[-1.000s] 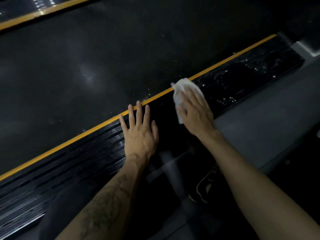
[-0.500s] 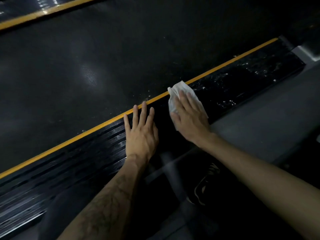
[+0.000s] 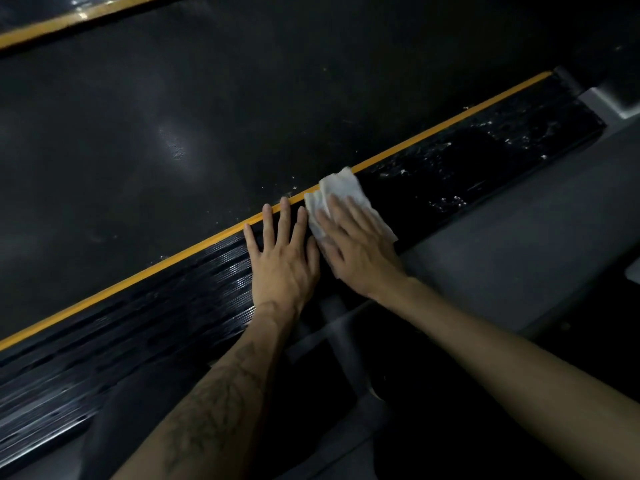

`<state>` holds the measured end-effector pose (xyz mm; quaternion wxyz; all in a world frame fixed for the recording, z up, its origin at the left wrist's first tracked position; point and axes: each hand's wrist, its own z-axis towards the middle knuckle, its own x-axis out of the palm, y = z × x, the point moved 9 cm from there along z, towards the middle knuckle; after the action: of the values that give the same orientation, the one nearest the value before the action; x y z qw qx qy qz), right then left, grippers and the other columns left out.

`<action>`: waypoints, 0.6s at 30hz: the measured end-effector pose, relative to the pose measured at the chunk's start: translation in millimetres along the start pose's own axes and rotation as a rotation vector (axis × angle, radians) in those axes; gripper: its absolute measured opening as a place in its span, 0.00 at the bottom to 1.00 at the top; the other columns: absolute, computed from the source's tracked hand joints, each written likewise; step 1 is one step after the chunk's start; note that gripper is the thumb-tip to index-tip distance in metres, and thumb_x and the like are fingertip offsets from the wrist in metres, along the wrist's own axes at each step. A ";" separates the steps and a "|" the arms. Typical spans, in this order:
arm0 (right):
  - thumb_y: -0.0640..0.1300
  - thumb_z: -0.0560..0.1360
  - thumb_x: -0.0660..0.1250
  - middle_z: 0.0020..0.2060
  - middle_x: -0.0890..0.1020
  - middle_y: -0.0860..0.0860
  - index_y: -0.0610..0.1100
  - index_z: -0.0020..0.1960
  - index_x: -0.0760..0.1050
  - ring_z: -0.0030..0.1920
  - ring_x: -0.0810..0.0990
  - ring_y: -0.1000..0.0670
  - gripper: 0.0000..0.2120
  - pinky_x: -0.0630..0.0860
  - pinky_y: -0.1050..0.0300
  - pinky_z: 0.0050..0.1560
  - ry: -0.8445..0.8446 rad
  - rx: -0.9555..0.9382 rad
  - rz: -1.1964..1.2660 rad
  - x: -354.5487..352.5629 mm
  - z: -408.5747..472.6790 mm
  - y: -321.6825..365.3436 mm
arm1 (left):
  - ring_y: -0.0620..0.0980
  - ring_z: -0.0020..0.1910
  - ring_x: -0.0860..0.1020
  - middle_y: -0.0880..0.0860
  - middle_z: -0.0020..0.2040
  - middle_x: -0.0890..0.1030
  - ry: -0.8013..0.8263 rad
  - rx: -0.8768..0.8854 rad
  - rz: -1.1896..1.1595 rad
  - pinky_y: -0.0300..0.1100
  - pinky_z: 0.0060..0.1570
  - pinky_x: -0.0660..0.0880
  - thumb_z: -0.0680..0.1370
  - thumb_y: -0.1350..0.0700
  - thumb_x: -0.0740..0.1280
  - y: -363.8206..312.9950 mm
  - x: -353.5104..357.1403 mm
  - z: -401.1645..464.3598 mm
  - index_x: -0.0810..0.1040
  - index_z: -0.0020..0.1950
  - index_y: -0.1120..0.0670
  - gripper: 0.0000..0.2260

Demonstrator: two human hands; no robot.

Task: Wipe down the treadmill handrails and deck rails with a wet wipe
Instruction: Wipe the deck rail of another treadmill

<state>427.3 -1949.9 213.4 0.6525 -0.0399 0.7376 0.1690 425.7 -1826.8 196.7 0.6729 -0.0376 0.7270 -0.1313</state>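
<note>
A black ribbed deck rail (image 3: 485, 157) with a yellow stripe along its inner edge runs diagonally across the view. My right hand (image 3: 360, 251) presses a crumpled white wet wipe (image 3: 341, 195) flat onto the rail with straight fingers. My left hand (image 3: 282, 261) rests flat on the rail right beside it, fingers spread, fingertips at the yellow stripe. The rail to the right of the wipe glistens with wet droplets.
The dark treadmill belt (image 3: 207, 126) fills the upper part of the view, with a second yellow-striped rail (image 3: 52, 26) at the top left. A grey floor strip (image 3: 519, 244) lies to the right of the rail, and a grey end cap (image 3: 606, 102) sits at its far end.
My right hand has slid the wipe leftward along the rail, closing the gap to my left hand until they nearly touch. My left hand has stayed planted.
</note>
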 end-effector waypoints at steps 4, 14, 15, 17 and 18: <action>0.54 0.87 0.50 0.83 0.53 0.46 0.46 0.83 0.54 0.83 0.49 0.46 0.27 0.49 0.45 0.82 0.004 -0.048 -0.045 -8.2 5.6 -24.6 | 0.56 0.83 0.40 0.51 0.85 0.46 -0.010 0.002 -0.010 0.65 0.79 0.42 0.86 0.44 0.47 -0.1 0.0 -0.1 0.52 0.84 0.48 0.26; 0.54 0.87 0.51 0.83 0.50 0.47 0.47 0.84 0.52 0.83 0.46 0.46 0.28 0.48 0.45 0.82 0.024 0.003 -0.011 -7.3 2.0 -22.1 | 0.55 0.83 0.39 0.52 0.85 0.46 -0.002 0.006 -0.010 0.63 0.80 0.41 0.86 0.46 0.47 -4.6 -2.0 0.6 0.52 0.84 0.50 0.26; 0.54 0.87 0.51 0.83 0.50 0.47 0.47 0.84 0.51 0.83 0.46 0.47 0.28 0.48 0.46 0.82 0.010 0.044 -0.019 -12.0 4.4 -34.1 | 0.55 0.83 0.40 0.52 0.85 0.46 -0.007 0.006 -0.007 0.63 0.80 0.41 0.86 0.46 0.47 -5.2 -2.7 0.8 0.53 0.84 0.51 0.26; 0.54 0.87 0.51 0.83 0.49 0.46 0.46 0.84 0.50 0.83 0.45 0.46 0.29 0.47 0.46 0.82 -0.034 0.196 -0.017 -18.9 4.6 -54.3 | 0.56 0.83 0.40 0.53 0.85 0.46 -0.008 0.013 0.005 0.63 0.80 0.42 0.86 0.47 0.47 -6.8 -3.0 1.2 0.53 0.84 0.51 0.26; 0.53 0.87 0.51 0.83 0.50 0.45 0.45 0.84 0.50 0.83 0.45 0.46 0.29 0.46 0.46 0.82 -0.057 0.238 -0.010 -19.4 3.8 -53.4 | 0.56 0.83 0.41 0.53 0.85 0.46 -0.006 0.018 0.013 0.63 0.80 0.43 0.86 0.47 0.47 -7.6 -2.8 1.5 0.52 0.84 0.51 0.26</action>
<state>448.6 -2002.1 221.5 0.6743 0.0391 0.7332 0.0782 426.5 -1833.7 201.1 0.6762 -0.0273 0.7240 -0.1336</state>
